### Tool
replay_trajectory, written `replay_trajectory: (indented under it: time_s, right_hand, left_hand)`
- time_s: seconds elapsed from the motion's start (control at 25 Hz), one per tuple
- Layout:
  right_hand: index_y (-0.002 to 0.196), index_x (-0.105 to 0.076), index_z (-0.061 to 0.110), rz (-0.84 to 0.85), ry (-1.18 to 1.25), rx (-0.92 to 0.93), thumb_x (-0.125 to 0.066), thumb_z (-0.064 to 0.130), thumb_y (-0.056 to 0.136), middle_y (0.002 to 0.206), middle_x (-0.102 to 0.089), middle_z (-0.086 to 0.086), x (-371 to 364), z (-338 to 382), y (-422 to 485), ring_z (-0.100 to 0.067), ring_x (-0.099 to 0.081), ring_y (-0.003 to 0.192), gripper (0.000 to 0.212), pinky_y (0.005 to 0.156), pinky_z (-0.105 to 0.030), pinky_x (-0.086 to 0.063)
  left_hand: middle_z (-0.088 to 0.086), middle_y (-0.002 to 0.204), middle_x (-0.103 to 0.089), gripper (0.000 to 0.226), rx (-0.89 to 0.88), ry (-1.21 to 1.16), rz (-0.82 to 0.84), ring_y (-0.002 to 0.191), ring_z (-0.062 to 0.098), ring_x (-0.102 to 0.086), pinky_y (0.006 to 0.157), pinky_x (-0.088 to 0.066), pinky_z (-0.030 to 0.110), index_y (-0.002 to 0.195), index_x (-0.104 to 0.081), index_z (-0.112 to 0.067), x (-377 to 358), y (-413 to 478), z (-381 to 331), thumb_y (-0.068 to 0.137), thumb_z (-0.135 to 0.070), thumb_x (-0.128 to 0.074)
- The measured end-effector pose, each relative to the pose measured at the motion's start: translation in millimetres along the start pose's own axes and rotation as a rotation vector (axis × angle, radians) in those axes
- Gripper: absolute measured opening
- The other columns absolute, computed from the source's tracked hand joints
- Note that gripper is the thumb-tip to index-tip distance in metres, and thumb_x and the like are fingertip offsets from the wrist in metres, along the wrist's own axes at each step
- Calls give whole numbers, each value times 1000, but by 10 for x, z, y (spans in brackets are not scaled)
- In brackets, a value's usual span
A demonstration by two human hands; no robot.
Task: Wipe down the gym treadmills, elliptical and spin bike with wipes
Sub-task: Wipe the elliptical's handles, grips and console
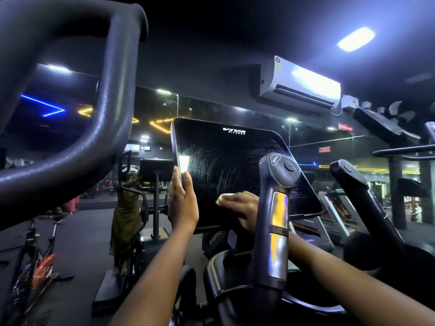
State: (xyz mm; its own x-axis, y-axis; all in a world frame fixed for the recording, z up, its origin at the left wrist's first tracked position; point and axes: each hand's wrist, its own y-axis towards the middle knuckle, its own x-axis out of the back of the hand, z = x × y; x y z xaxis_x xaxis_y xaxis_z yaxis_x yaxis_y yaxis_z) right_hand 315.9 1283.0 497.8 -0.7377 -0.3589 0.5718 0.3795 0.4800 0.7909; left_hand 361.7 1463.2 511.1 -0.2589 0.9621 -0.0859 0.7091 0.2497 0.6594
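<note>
While the left hand (182, 198) grips the console screen (223, 161) by its edge, the right hand (243, 208) presses a white wipe (226, 197) with flat fingers on the streaked lower glass; handles (279, 208) and nearby treadmills (334, 212) probably await wiping.

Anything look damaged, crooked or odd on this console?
Nothing damaged or askew. The console screen shows curved streaks across its middle, above the wipe under the right hand; the left hand grips its left edge.
</note>
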Motion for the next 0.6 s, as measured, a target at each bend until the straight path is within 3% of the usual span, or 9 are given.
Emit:
replay_trajectory:
  time_s: [0.08, 0.12, 0.16, 0.24, 0.32, 0.4, 0.48, 0.6]
  right_hand:
    - [126, -58, 16, 109, 30, -7, -48, 24, 94, 133, -46, 20, 55, -22, -128, 11, -40, 121, 35, 104, -12, -27]
    - [125, -59, 11, 62, 8, 71, -45, 29, 96, 129, -51, 14, 127, 68, -98, 10, -44, 118, 36, 102, -12, -30]
    - [125, -57, 5, -20, -56, 87, -46, 26, 98, 122, -57, 6, 179, 50, 65, 10, -51, 110, 36, 98, -11, -35]
    - [126, -52, -1, -75, -70, -141, -46, 7, 96, 100, -60, -3, 263, -146, 479, 5, -61, 88, 32, 91, -18, -47]
    - [125, -58, 7, -16, -37, -267, -49, 3, 92, 109, -62, -8, 309, -366, 1086, -14, -60, 101, 34, 99, -36, -44]
    - [112, -69, 13, -243, -102, -247, -55, 2, 86, 112, -67, -7, 232, -574, 1526, -21, -60, 106, 31, 97, -30, -43]
    - [104, -73, 12, -395, -6, -332, -56, 0, 84, 108, -70, -5, 202, -715, 1759, -20, -63, 103, 28, 90, -20, -42]
    - [105, -72, 10, -343, -7, -456, -50, -3, 85, 111, -68, -9, 79, -771, 1939, -27, -61, 106, 32, 81, -28, -43]
  left_hand:
    - [2, 156, -26, 53, 15, -2, 3, 141, 21, -27, 109, -23, 35, 151, -20, -31, 8, -33, -33, 100, -47, -22]
    - [2, 156, -24, 53, 30, -1, 15, 141, 21, -26, 109, -22, 36, 151, -19, -32, 19, -34, -46, 100, -47, -21]
    - [2, 157, -22, 54, 52, -5, 37, 141, 21, -26, 110, -22, 37, 151, -17, -32, 31, -10, -63, 100, -49, -20]
    - [5, 158, -18, 57, 104, -32, 95, 142, 24, -23, 111, -21, 41, 152, -13, -33, 54, 102, -133, 98, -52, -18]
    - [5, 158, -19, 59, 131, -94, 111, 143, 26, -22, 112, -21, 46, 151, -12, -35, 50, 263, -217, 96, -57, -16]
    - [2, 157, -22, 62, 139, -128, 103, 142, 27, -25, 112, -22, 48, 151, -13, -38, 30, 331, -281, 94, -62, -14]
    - [0, 157, -24, 64, 122, -113, 98, 141, 28, -27, 111, -24, 48, 150, -13, -40, 2, 339, -271, 91, -64, -14]
    - [-2, 157, -23, 65, 108, -145, 106, 142, 25, -25, 111, -23, 44, 150, -14, -38, -14, 307, -229, 90, -63, -16]
